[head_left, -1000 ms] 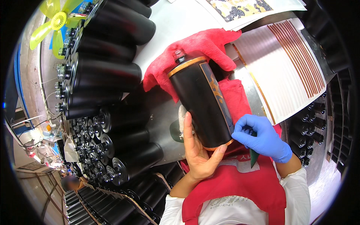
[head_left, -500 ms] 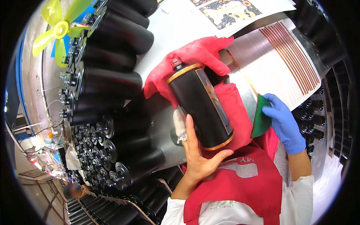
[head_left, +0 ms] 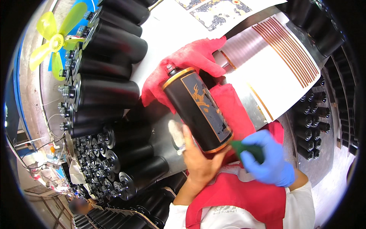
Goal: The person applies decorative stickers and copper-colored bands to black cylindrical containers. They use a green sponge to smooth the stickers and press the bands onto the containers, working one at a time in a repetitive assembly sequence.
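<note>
A black cylindrical bottle (head_left: 187,110) with gold bands at both ends lies aslant on a red cloth (head_left: 232,110). A dark panel with a gold and grey design (head_left: 204,103) runs along its upper side. My bare left hand (head_left: 200,164) is closed around the bottle's near end, fingers on the left side and thumb by the lower rim. In a blue glove, my right hand (head_left: 267,158) pinches a flat green card (head_left: 248,150), blurred by motion. The card's tip is close to the bottle's lower gold band; whether they touch I cannot tell.
Rows of black bottles (head_left: 106,91) lie stacked along the left. A sheet with copper-coloured strips (head_left: 286,53) rests at the right, below printed sheets (head_left: 221,13) at the back. A yellow-green fan (head_left: 56,42) stands far left. More bottles (head_left: 310,126) stand at right.
My right hand has moved left and nearer with the green card, from beside the strip sheet to the bottle's lower end. The bottle has turned, showing more of its panel.
</note>
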A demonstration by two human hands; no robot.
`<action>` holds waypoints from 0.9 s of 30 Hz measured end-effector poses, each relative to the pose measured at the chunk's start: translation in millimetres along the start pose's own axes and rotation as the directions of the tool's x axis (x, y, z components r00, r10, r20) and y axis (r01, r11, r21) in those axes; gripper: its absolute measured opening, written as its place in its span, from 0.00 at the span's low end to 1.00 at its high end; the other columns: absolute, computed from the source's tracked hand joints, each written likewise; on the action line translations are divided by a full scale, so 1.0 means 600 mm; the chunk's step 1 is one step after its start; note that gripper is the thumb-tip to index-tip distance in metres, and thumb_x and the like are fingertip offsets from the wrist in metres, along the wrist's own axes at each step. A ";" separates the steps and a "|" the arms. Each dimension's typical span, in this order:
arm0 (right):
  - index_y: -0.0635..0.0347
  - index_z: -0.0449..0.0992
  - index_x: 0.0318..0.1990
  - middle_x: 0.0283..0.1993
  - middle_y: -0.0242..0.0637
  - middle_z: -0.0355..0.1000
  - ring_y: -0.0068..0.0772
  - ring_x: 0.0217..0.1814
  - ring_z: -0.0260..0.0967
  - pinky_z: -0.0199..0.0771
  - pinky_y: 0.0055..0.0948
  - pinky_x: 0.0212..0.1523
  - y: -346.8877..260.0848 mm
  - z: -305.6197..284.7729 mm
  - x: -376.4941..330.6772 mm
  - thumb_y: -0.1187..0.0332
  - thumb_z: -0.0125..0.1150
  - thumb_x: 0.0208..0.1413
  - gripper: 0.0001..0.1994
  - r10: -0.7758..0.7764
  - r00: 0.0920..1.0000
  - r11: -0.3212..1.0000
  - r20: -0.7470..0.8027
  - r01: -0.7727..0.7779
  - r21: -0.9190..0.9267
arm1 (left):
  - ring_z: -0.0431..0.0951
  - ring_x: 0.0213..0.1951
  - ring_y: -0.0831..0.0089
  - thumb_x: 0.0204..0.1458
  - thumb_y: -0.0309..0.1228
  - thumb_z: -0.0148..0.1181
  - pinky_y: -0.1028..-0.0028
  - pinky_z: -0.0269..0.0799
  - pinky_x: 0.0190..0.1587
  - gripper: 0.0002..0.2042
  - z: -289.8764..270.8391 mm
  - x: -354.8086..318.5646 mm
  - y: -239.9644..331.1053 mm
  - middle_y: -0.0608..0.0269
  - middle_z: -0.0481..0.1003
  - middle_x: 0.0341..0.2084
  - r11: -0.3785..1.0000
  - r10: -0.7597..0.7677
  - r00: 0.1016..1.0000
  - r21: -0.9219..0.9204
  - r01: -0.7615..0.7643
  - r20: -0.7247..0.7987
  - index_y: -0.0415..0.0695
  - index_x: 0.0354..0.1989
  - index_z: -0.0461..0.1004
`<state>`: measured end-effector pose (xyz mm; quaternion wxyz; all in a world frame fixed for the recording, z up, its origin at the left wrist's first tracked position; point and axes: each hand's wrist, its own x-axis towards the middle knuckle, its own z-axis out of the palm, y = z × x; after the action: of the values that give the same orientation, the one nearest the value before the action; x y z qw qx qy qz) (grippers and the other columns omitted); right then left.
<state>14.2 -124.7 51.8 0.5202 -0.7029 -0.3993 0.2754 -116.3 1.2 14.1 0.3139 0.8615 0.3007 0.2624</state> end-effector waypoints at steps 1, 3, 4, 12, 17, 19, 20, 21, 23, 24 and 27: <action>0.62 0.70 0.46 0.37 0.41 0.71 0.33 0.34 0.74 0.74 0.25 0.32 -0.002 0.018 0.005 0.77 0.59 0.48 0.16 -0.132 0.991 0.991 0.007 0.132 0.038 | 0.67 0.53 0.47 0.36 0.25 0.71 0.62 0.58 0.58 0.50 0.002 -0.001 0.008 0.36 0.57 0.58 0.999 -0.036 0.999 0.007 0.036 0.023 0.25 0.64 0.40; 0.60 0.70 0.46 0.39 0.41 0.71 0.37 0.34 0.74 0.74 0.26 0.32 -0.002 0.024 0.014 0.76 0.60 0.48 0.16 -0.074 0.995 0.997 0.070 0.073 0.024 | 0.53 0.61 0.32 0.40 0.29 0.68 0.51 0.45 0.63 0.47 0.028 0.025 -0.003 0.24 0.47 0.60 0.981 0.182 0.983 0.066 -0.180 -0.034 0.24 0.63 0.41; 0.60 0.70 0.46 0.39 0.41 0.71 0.36 0.34 0.74 0.74 0.26 0.33 0.002 0.022 0.014 0.76 0.60 0.48 0.16 0.008 0.997 0.999 0.075 -0.011 0.046 | 0.49 0.61 0.29 0.42 0.30 0.67 0.48 0.43 0.63 0.46 0.016 0.035 0.000 0.20 0.45 0.60 0.934 0.243 0.969 0.261 -0.245 0.039 0.25 0.63 0.41; 0.63 0.68 0.46 0.41 0.37 0.71 0.23 0.42 0.70 0.71 0.23 0.44 0.072 0.007 0.017 0.75 0.59 0.49 0.15 0.273 0.962 0.930 0.021 -0.269 0.252 | 0.69 0.52 0.65 0.42 0.25 0.68 0.69 0.66 0.53 0.50 0.028 -0.023 -0.083 0.52 0.61 0.55 0.843 -0.147 0.982 -0.504 0.186 0.117 0.33 0.66 0.34; 0.63 0.69 0.46 0.41 0.37 0.72 0.22 0.41 0.71 0.71 0.23 0.42 0.082 -0.003 0.021 0.75 0.58 0.50 0.14 0.297 0.953 0.929 -0.058 -0.274 0.251 | 0.59 0.61 0.54 0.35 0.28 0.74 0.65 0.53 0.62 0.58 -0.016 0.008 -0.023 0.40 0.49 0.62 0.993 -0.105 0.982 -0.033 0.111 0.156 0.32 0.66 0.30; 0.62 0.69 0.46 0.41 0.36 0.72 0.22 0.41 0.71 0.72 0.23 0.42 0.046 -0.007 0.021 0.76 0.59 0.50 0.15 0.215 0.977 0.946 -0.007 -0.206 0.252 | 0.57 0.62 0.52 0.34 0.27 0.74 0.64 0.51 0.62 0.59 0.011 0.018 -0.010 0.38 0.45 0.63 0.995 0.026 0.999 -0.100 -0.022 0.040 0.33 0.66 0.28; 0.62 0.69 0.46 0.41 0.36 0.72 0.22 0.41 0.71 0.72 0.23 0.41 0.028 -0.003 0.020 0.76 0.59 0.50 0.15 0.145 0.988 0.946 0.060 -0.156 0.284 | 0.57 0.61 0.53 0.34 0.26 0.74 0.64 0.51 0.62 0.60 0.012 0.021 -0.009 0.39 0.45 0.63 0.995 0.029 0.998 -0.098 -0.025 0.047 0.33 0.66 0.26; 0.61 0.70 0.47 0.40 0.36 0.73 0.22 0.42 0.71 0.72 0.23 0.42 0.030 0.003 0.017 0.76 0.60 0.49 0.16 0.036 0.993 0.970 0.112 -0.062 0.237 | 0.57 0.61 0.54 0.33 0.25 0.74 0.63 0.51 0.62 0.61 0.012 0.022 -0.009 0.40 0.45 0.63 0.995 0.030 0.998 -0.096 -0.024 0.054 0.34 0.66 0.25; 0.62 0.69 0.46 0.41 0.38 0.73 0.24 0.42 0.72 0.72 0.24 0.42 0.043 0.005 0.018 0.74 0.60 0.50 0.15 0.123 0.987 0.957 0.102 -0.145 0.250 | 0.58 0.60 0.56 0.33 0.22 0.73 0.64 0.53 0.61 0.61 0.019 0.002 -0.036 0.43 0.46 0.63 0.977 0.001 0.998 -0.214 0.012 0.060 0.35 0.66 0.23; 0.63 0.69 0.46 0.41 0.39 0.73 0.25 0.42 0.72 0.72 0.25 0.43 0.057 0.001 0.019 0.74 0.60 0.50 0.15 0.242 0.964 0.912 0.107 -0.264 0.314 | 0.58 0.60 0.58 0.33 0.21 0.73 0.64 0.55 0.61 0.61 0.021 -0.003 -0.045 0.44 0.46 0.63 0.944 -0.030 0.998 -0.326 0.048 0.059 0.35 0.66 0.23; 0.65 0.69 0.46 0.42 0.42 0.72 0.28 0.43 0.72 0.72 0.25 0.44 0.092 0.003 0.021 0.75 0.59 0.50 0.15 0.284 0.959 0.939 -0.001 -0.278 0.204 | 0.68 0.52 0.62 0.38 0.21 0.69 0.71 0.65 0.53 0.58 0.003 0.004 -0.057 0.49 0.60 0.54 0.942 -0.007 0.981 -0.329 0.072 0.195 0.34 0.65 0.21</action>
<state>34.5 -120.8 -1.1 0.5503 -0.7002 -0.2570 0.3753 -125.5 23.7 -10.5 0.4882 0.8107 0.2374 0.2193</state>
